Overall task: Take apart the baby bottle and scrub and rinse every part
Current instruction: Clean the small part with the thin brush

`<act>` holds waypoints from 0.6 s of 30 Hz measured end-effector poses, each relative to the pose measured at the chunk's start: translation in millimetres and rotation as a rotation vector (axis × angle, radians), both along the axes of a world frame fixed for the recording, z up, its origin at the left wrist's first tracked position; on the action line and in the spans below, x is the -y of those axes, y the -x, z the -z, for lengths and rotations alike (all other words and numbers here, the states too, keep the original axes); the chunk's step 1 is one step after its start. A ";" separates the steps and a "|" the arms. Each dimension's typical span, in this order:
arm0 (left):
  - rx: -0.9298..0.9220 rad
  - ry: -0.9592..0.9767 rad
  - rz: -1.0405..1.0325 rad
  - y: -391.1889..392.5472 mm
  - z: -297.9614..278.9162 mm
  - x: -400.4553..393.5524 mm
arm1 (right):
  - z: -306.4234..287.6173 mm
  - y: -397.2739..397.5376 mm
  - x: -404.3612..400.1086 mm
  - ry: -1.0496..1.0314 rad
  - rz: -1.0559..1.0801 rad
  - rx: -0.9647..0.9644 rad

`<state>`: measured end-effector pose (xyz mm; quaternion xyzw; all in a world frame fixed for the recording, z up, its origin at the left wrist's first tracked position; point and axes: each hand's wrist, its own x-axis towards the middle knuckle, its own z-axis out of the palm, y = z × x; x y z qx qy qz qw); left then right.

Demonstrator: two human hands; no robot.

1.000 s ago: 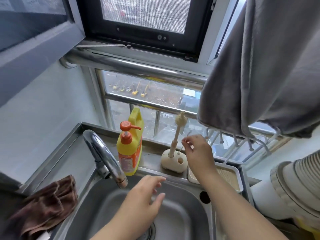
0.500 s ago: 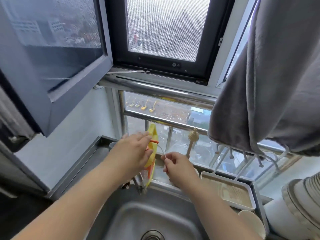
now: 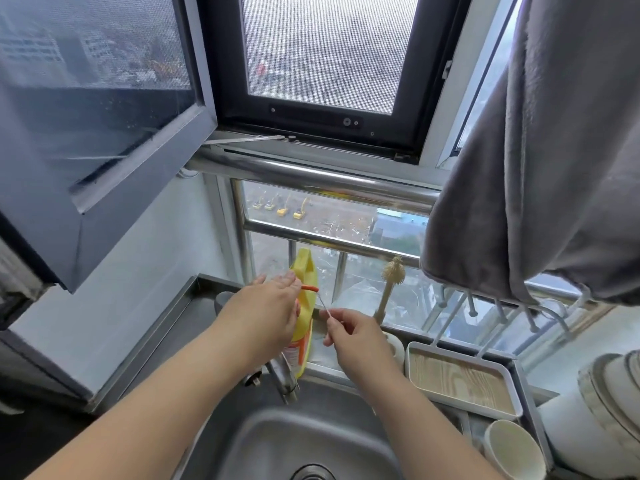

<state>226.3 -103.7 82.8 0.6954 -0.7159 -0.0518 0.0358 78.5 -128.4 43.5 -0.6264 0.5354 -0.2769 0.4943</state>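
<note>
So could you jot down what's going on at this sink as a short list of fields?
place: steel sink under a window
left hand: resting flat on the orange pump of the yellow soap bottle
right hand: pinching a thin wire brush held under the pump spout
tap: no water seen running
bottle brush: upright in its stand on the ledge
tray: right of the sink
baby bottle: not in view

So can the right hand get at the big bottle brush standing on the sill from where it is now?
Probably yes. The bottle brush stands upright just beyond the right hand with nothing between them, but that hand already pinches a thin wire brush, so gripping it could be awkward.
</note>
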 end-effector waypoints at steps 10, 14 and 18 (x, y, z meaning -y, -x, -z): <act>-0.004 -0.046 0.013 -1.1 -4.7 3.5 | 8.1 -5.8 -2.6 0.040 0.030 0.069; 0.008 -0.026 0.008 -2.2 -2.4 2.9 | 9.5 -5.7 -3.8 0.053 0.025 0.089; 0.009 0.000 0.019 -2.1 2.5 2.1 | 9.4 -2.9 -6.1 0.067 0.033 0.094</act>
